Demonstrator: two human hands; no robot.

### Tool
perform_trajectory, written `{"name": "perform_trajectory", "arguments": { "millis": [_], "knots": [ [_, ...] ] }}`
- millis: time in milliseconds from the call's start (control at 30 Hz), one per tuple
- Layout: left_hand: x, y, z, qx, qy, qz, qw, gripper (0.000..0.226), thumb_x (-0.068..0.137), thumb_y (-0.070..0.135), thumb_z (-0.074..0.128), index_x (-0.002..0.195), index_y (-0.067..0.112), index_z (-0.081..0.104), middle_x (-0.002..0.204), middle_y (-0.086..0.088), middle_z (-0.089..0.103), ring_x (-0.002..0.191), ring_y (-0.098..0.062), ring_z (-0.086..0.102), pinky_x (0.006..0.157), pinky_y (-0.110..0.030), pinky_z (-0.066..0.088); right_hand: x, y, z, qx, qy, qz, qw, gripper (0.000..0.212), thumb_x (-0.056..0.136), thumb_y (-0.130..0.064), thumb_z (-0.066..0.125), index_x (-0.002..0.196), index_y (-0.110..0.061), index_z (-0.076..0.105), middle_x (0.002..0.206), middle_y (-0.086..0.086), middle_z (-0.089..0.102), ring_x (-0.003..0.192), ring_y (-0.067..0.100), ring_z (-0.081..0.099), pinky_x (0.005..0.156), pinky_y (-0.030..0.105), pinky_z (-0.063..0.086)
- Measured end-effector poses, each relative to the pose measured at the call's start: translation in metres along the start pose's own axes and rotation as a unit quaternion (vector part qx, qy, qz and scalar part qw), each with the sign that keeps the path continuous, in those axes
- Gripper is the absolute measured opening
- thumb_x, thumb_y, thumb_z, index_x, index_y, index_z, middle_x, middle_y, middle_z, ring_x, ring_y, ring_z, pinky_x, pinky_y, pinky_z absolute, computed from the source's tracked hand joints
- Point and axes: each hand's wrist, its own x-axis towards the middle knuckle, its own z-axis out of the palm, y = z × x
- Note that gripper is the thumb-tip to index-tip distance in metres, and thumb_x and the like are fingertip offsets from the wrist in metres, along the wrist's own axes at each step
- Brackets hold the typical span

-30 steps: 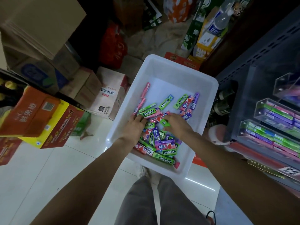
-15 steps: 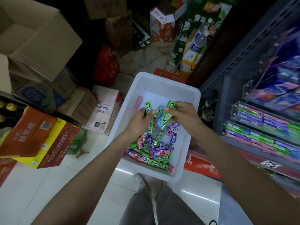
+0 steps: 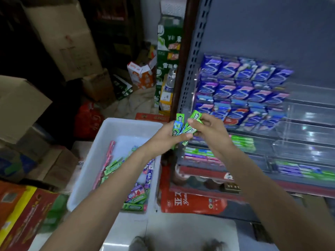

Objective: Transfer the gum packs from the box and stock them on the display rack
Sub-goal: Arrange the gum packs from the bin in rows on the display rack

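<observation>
A small bunch of green gum packs [image 3: 188,126] sits up in the air between the white box [image 3: 116,127] and the display rack [image 3: 272,147] — left hand [image 3: 163,137] wrapped around them, right hand [image 3: 210,128] pinching the top one. More packs [image 3: 135,196] lie loose in the box.

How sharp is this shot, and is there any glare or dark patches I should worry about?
Head view: motion blur smears the purple packs on the rack; white glare streaks the clear shelves; the upper left is nearly black. The left hand, right hand and their green gum packs read fairly clearly; straight edges bow from the wide lens.
</observation>
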Motion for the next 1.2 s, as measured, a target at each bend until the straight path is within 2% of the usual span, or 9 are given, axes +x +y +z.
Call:
{"name": "perform_trajectory", "arguments": {
  "millis": [133,333,467,567,700,833,933,1033,1200],
  "knots": [
    [0.033,0.025,0.090,0.013,-0.014,0.020,1.000,0.030,0.087,0.014,0.065,0.116,0.014,0.057,0.101,0.010,0.066,0.085,0.005,0.062,0.077,-0.014,0.046,-0.028,-0.012,-0.100,0.060,0.015,0.002,0.998,0.020,0.093,-0.019,0.056,0.088,0.000,0.061,0.082,0.010,0.065,0.073,0.017,0.063,0.069,0.027,0.054],
    [0.075,0.051,0.236,0.016,-0.022,0.020,0.999,0.026,0.086,0.013,0.066,0.111,0.012,0.058,0.102,-0.002,0.067,0.088,-0.008,0.061,0.081,-0.021,0.047,-0.063,-0.013,-0.243,0.086,0.068,0.003,0.994,0.013,0.095,-0.013,0.051,0.087,-0.008,0.060,0.075,0.003,0.067,0.065,0.010,0.063,0.057,0.020,0.050],
    [0.094,0.065,0.295,0.007,-0.021,-0.002,1.000,0.007,0.088,0.014,0.065,0.089,0.018,0.059,0.078,0.004,0.064,0.064,0.001,0.058,0.062,-0.014,0.045,-0.073,-0.008,-0.304,0.135,0.096,0.020,0.986,0.014,0.096,-0.012,0.050,0.084,-0.010,0.058,0.072,0.002,0.061,0.063,0.009,0.060,0.057,0.020,0.051],
    [0.105,0.071,0.318,-0.025,-0.030,-0.022,0.999,0.003,0.089,0.014,0.062,0.092,0.012,0.061,0.079,-0.001,0.067,0.063,-0.001,0.063,0.060,-0.012,0.047,-0.070,-0.006,-0.332,0.205,0.111,0.047,0.971,0.013,0.095,-0.013,0.051,0.083,-0.012,0.055,0.075,0.003,0.057,0.069,0.013,0.055,0.063,0.021,0.050],
    [0.118,0.077,0.333,-0.026,-0.046,-0.047,0.997,0.012,0.090,0.017,0.062,0.101,0.013,0.060,0.088,0.001,0.069,0.072,-0.009,0.069,0.070,-0.018,0.053,-0.064,0.001,-0.355,0.284,0.145,0.073,0.945,0.006,0.094,-0.015,0.054,0.094,-0.009,0.053,0.085,0.007,0.058,0.074,0.017,0.058,0.065,0.022,0.054],
    [0.131,0.078,0.337,-0.030,-0.024,-0.070,0.997,0.018,0.087,0.014,0.066,0.103,0.008,0.060,0.095,0.001,0.070,0.069,-0.010,0.071,0.056,-0.014,0.049,-0.064,0.005,-0.365,0.298,0.196,0.074,0.931,0.008,0.093,-0.014,0.055,0.097,-0.007,0.053,0.088,0.007,0.059,0.080,0.018,0.061,0.072,0.026,0.058],
    [0.141,0.079,0.342,0.017,-0.019,-0.047,0.999,0.009,0.085,0.011,0.068,0.088,0.013,0.060,0.088,-0.002,0.070,0.063,-0.008,0.069,0.049,-0.014,0.044,-0.066,0.007,-0.374,0.297,0.209,0.064,0.930,0.006,0.094,-0.012,0.055,0.091,-0.007,0.052,0.087,0.008,0.061,0.079,0.019,0.064,0.071,0.026,0.059],
    [0.149,0.077,0.351,0.071,-0.005,-0.011,0.997,0.020,0.082,0.009,0.071,0.073,0.018,0.056,0.074,-0.001,0.068,0.058,-0.010,0.068,0.045,-0.014,0.039,-0.068,0.011,-0.386,0.289,0.195,0.054,0.936,0.012,0.095,-0.009,0.051,0.104,-0.001,0.054,0.095,0.013,0.065,0.077,0.019,0.068,0.069,0.026,0.058],
    [0.151,0.073,0.379,0.114,0.026,0.001,0.993,0.019,0.081,0.013,0.073,0.073,0.012,0.055,0.068,-0.002,0.065,0.057,-0.015,0.068,0.054,-0.022,0.043,-0.079,0.019,-0.413,0.301,0.175,0.054,0.936,0.008,0.095,-0.003,0.048,0.101,0.000,0.051,0.090,0.013,0.065,0.070,0.014,0.069,0.067,0.024,0.058]
  ]
}}
